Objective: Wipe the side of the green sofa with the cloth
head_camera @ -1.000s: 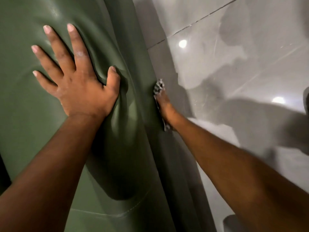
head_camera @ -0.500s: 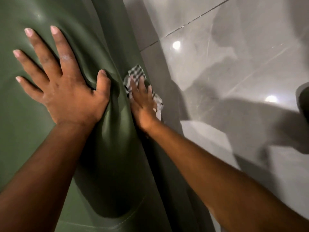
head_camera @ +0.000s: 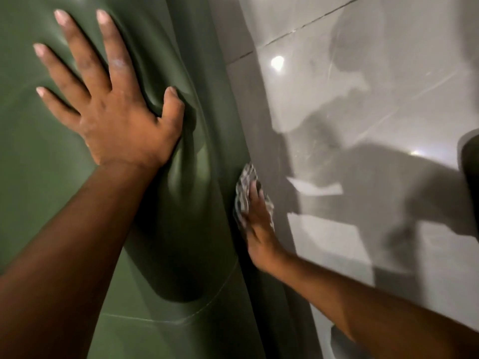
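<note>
The green sofa fills the left half of the view, its smooth padded top bulging and its side dropping away at the right edge. My left hand lies flat on the top with fingers spread, pressing a dent into the padding. My right hand presses a small checked black-and-white cloth flat against the sofa's side, below the top edge. The cloth shows above and beside my fingers; part of it is hidden under the palm.
A glossy grey tiled floor lies to the right of the sofa, with shadows and light reflections on it. A dark rounded object cuts in at the right edge.
My right hand has slid the cloth from near the sofa's top edge down the side. My left hand stays pressed on the top.
</note>
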